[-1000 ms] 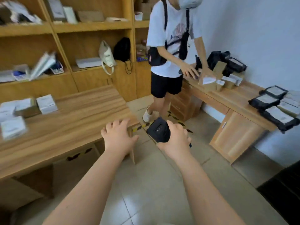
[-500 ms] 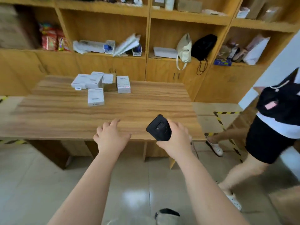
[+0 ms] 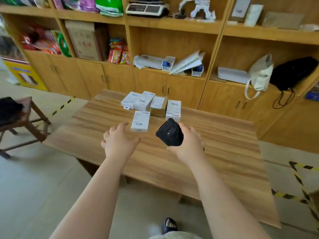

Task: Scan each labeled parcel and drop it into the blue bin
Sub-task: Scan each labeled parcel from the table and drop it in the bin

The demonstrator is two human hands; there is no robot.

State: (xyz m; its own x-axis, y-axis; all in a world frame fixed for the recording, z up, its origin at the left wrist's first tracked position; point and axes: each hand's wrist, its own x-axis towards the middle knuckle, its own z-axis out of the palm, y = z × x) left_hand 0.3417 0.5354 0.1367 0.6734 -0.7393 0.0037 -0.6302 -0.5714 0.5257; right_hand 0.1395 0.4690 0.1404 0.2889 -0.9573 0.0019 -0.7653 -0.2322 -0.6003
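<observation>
Several labeled parcels lie grouped on the wooden table (image 3: pixel 215 144). The nearest white parcel (image 3: pixel 140 121) shows a barcode label; behind it sit more white boxes (image 3: pixel 138 100), a brown cardboard box (image 3: pixel 159 109) and another white box (image 3: pixel 173 110). My left hand (image 3: pixel 119 141) hovers over the table just left of the nearest parcel, fingers loosely spread and holding nothing. My right hand (image 3: pixel 188 142) grips a black handheld scanner (image 3: pixel 170 134), held above the table just right of that parcel. No blue bin is in view.
Wooden shelving with cabinets (image 3: pixel 172 87) runs behind the table, holding bags, papers and snack packets. A wooden stool (image 3: pixel 25 118) with something dark on it stands at the left. Black-and-yellow floor tape (image 3: pixel 300 183) runs at the right. My sandalled foot (image 3: pixel 170 225) shows below.
My view has swung left, from the person at the side desk to the table with parcels, and I have come closer. Both hands now reach over the table near the nearest parcel.
</observation>
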